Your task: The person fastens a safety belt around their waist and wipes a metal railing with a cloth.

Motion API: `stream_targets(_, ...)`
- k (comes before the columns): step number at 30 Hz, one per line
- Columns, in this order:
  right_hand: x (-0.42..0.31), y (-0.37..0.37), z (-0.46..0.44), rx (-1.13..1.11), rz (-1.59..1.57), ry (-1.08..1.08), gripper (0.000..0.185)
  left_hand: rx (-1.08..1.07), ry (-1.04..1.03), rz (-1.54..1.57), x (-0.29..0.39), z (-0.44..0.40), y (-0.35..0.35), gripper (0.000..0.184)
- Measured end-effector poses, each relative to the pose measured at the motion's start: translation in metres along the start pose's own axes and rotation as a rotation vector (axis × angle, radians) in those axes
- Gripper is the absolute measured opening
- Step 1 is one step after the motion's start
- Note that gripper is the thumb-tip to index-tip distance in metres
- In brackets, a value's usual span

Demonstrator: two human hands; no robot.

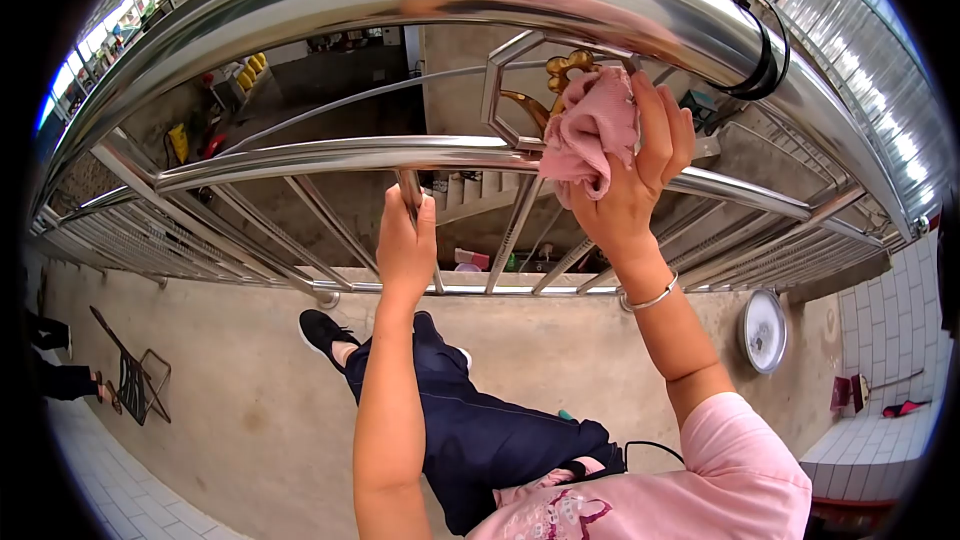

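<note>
A pink cloth (592,130) is bunched in my right hand (635,175), pressed against the gold ornament (568,68) and its octagonal metal frame (492,90). The cloth hides part of both. My left hand (407,240) is wrapped round a thin upright bar (411,185) of the stainless steel railing, just under the middle rail (340,157). Above both hands curves the thick, shiny top rail (560,0).
Black ties (765,50) loop round the top rail at right. A metal basin (764,332) leans by the railing's foot. On the left stands a folding stool (135,380), near another person's legs (68,380). Stairs (480,188) show below, beyond the bars.
</note>
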State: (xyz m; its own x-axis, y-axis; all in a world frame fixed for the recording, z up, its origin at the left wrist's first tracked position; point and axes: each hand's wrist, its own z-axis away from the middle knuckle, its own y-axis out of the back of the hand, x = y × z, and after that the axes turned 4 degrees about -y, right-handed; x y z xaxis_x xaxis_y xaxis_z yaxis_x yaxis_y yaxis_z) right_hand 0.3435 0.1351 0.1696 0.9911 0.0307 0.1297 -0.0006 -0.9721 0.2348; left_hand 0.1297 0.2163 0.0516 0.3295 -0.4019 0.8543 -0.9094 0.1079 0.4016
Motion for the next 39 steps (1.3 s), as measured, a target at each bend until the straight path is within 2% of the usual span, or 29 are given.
stream_targets(5, 0.002, -0.01, -0.004, 0.004, 0.028, 0.036, 0.027, 0.057, -0.034, -0.017, 0.009, 0.005, -0.003, 0.025)
stream_targets(7, 0.001, -0.01, -0.004, 0.034, 0.047, 0.048, 0.029, 0.397, -0.424, -0.345, 0.019, 0.009, -0.004, 0.033)
stream_targets(8, 0.0, -0.01, -0.002, 0.034, 0.042, 0.044, 0.029, 0.396, -0.423, -0.351, 0.025, 0.011, -0.002, 0.033)
stream_targets(10, -0.001, -0.007, 0.005, 0.003, 0.007, 0.018, 0.035, 0.544, -0.618, -0.384, 0.048, 0.014, 0.005, 0.043)
stream_targets(12, -0.003, -0.004, 0.009, -0.012, 0.007, 0.009, 0.037, 0.524, -0.766, -0.403, 0.071, 0.006, 0.007, 0.041)
stream_targets(17, -0.009, -0.008, 0.005, -0.025, -0.047, -0.009, 0.04, 0.392, -0.641, -0.551, 0.095, -0.021, -0.018, 0.035)
stream_targets(19, -0.009, -0.022, 0.0, 0.115, 0.037, 0.023, 0.059, 0.414, -0.649, -0.546, 0.091, -0.024, -0.023, 0.035)
stream_targets(20, -0.007, -0.024, -0.003, 0.113, 0.038, 0.023, 0.059, 0.43, -0.654, -0.548, 0.088, -0.025, -0.024, 0.035)
stream_targets(22, -0.006, -0.023, -0.01, 0.076, 0.079, 0.092, 0.039, 0.459, -0.665, -0.551, 0.085, -0.028, -0.025, 0.033)
stream_targets(28, -0.003, -0.019, -0.008, 0.157, -0.042, 0.057, 0.045, 0.576, -0.695, -0.553, 0.08, -0.034, -0.032, 0.032)
stream_targets(30, -0.006, -0.011, -0.01, 0.108, -0.021, 0.088, 0.029, 0.571, -0.698, -0.563, 0.079, -0.035, -0.032, 0.033)
stream_targets(33, 0.002, -0.019, -0.015, 0.157, -0.017, 0.137, 0.025, 0.56, -0.71, -0.57, 0.076, -0.035, -0.031, 0.033)
stream_targets(37, -0.003, -0.009, -0.024, 0.184, -0.051, 0.059, 0.026, 0.592, -0.74, -0.547, 0.071, -0.037, -0.036, 0.034)
stream_targets(39, -0.003, 0.004, -0.029, 0.021, -0.055, 0.075, 0.042, 0.61, -0.741, -0.551, 0.07, -0.038, -0.036, 0.035)
